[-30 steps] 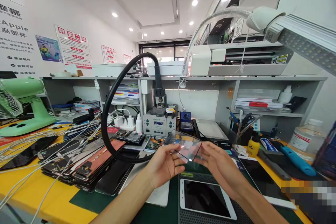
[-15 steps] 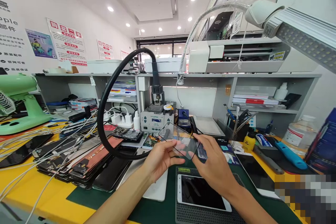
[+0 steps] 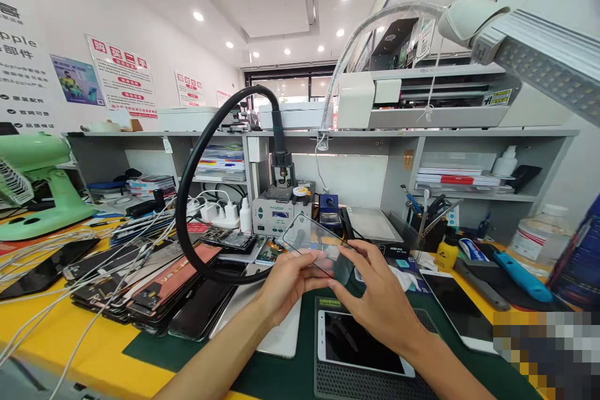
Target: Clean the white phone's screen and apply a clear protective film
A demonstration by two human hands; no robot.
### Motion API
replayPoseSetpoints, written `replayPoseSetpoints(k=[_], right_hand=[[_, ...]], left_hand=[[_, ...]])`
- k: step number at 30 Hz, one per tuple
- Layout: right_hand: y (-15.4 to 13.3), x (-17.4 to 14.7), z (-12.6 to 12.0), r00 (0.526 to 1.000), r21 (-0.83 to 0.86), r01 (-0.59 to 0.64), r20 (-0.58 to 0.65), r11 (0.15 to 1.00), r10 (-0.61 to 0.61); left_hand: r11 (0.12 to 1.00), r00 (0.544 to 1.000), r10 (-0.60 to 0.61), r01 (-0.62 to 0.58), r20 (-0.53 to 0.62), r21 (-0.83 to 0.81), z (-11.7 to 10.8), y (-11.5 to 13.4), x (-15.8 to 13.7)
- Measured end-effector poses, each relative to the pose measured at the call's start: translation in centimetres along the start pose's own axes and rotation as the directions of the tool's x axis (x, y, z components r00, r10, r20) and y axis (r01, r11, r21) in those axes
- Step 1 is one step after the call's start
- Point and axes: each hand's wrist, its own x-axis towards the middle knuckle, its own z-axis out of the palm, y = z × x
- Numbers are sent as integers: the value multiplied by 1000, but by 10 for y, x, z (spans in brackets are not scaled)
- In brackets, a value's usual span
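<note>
My left hand (image 3: 291, 284) is closed on the near left edge of a clear glass screen protector (image 3: 313, 235) with a thin black border. On the opposite side, my right hand (image 3: 375, 294) pinches the same sheet between thumb and fingers. The glass is tilted and held in the air, its lower part partly behind my fingers. Below my right hand, a white-framed phone (image 3: 359, 340) lies face up with a dark screen. It rests on a grey textured pad (image 3: 330, 378).
To the left are a silver tablet-like slab (image 3: 281, 340) and stacked phone screens (image 3: 159, 287), crossed by white cables. A thick black hose (image 3: 180, 212) loops up from a grey soldering-type station (image 3: 276, 215). Another white phone (image 3: 457, 309) lies right, near a blue-handled tool (image 3: 522, 275).
My right hand has shifted slightly left along the glass, its thumb now nearer my left fingers. The glass has tilted a little. The phone below stays in place on the pad.
</note>
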Motion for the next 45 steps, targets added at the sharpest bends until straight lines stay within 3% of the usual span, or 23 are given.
replayPoseSetpoints(k=[6, 10, 15, 20, 24, 28, 35, 45], right_hand=[[1, 2, 0, 999, 37, -23, -35, 999, 24], [-2, 5, -5, 990, 169, -141, 4, 976, 143], [-7, 9, -13, 933, 307, -360, 86, 881, 351], [-11, 10, -18, 882, 390, -466, 140, 794, 449], [-8, 13, -19, 849, 448, -522, 190, 726, 493], [-4, 14, -20, 845, 479, -528, 212, 701, 492], [0, 13, -18, 839, 479, -537, 214, 694, 501], [7, 14, -21, 875, 486, -474, 169, 734, 454]], left_hand=[[990, 990, 127, -130, 63, 45, 1, -2, -3], [977, 973, 203, -208, 111, 37, -4, -2, -3], [955, 962, 260, -270, 88, 127, -11, -1, 0], [915, 935, 350, -355, 60, 191, -17, 3, 2], [781, 875, 457, -481, 160, 398, -22, 7, 0], [567, 842, 518, -468, 148, 677, -24, 3, 3], [387, 770, 622, -459, 142, 799, -29, -1, 15], [190, 728, 674, -331, 122, 924, -58, 11, 25]])
